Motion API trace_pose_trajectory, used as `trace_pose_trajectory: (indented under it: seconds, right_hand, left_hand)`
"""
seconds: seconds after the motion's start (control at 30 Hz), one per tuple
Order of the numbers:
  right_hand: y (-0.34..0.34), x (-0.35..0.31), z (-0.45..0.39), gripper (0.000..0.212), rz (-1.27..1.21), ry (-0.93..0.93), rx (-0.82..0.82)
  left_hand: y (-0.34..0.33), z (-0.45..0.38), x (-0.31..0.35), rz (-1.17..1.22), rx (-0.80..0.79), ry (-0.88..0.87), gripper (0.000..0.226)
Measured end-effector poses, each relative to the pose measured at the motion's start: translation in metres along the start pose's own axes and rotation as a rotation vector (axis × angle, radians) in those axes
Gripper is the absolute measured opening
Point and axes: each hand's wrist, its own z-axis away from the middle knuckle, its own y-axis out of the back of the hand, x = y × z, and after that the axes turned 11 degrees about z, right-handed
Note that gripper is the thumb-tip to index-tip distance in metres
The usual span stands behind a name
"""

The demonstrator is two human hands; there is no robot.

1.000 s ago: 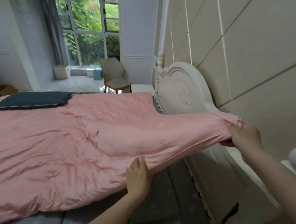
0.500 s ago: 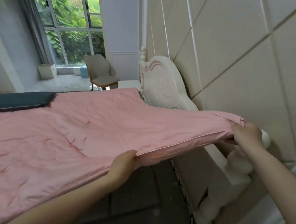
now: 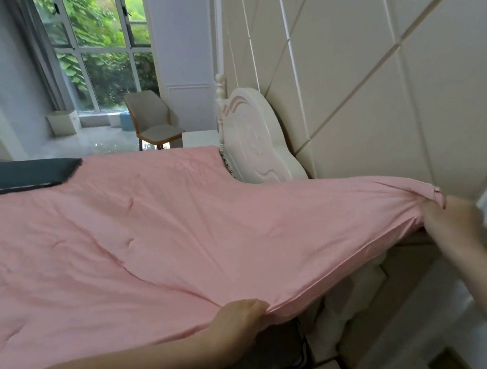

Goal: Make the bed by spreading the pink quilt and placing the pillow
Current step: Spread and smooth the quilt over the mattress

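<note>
The pink quilt (image 3: 142,234) lies spread over most of the bed, with its near right corner lifted off the mattress. My right hand (image 3: 453,219) grips that corner, held up at the right near the padded wall. My left hand (image 3: 238,320) pinches the quilt's near edge lower down, at the bottom centre. The fabric is stretched taut between the two hands. A dark teal pillow (image 3: 20,174) lies flat on the quilt at the far left side of the bed.
A white carved headboard (image 3: 254,152) stands against the padded beige wall (image 3: 364,92). A grey chair (image 3: 153,122) sits by the window (image 3: 93,36) beyond the bed. Dark mattress and a black cable (image 3: 293,364) show below the lifted edge.
Both hands have pulled the quilt corner further right and toward me, stretching it flatter. The view has shifted right, and the left hand has slid along the near edge.
</note>
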Motion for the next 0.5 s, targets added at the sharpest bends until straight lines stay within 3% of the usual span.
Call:
trace_pose_trajectory:
  seconds: [0.17,0.3,0.5]
  right_hand:
    - [-0.020,0.008,0.014,0.029,0.094,0.119,-0.089]
    - [-0.067,0.034,0.026,0.039,0.236,0.108,-0.208]
    - [-0.121,0.064,0.059,0.020,0.384,0.031,-0.355]
  left_hand:
    - [-0.020,-0.004,-0.003,-0.073,-0.220,0.135,0.032]
    - [-0.033,0.010,-0.036,-0.094,-0.323,0.202,0.028]
    - [-0.051,0.033,-0.071,0.010,-0.464,0.303,0.030]
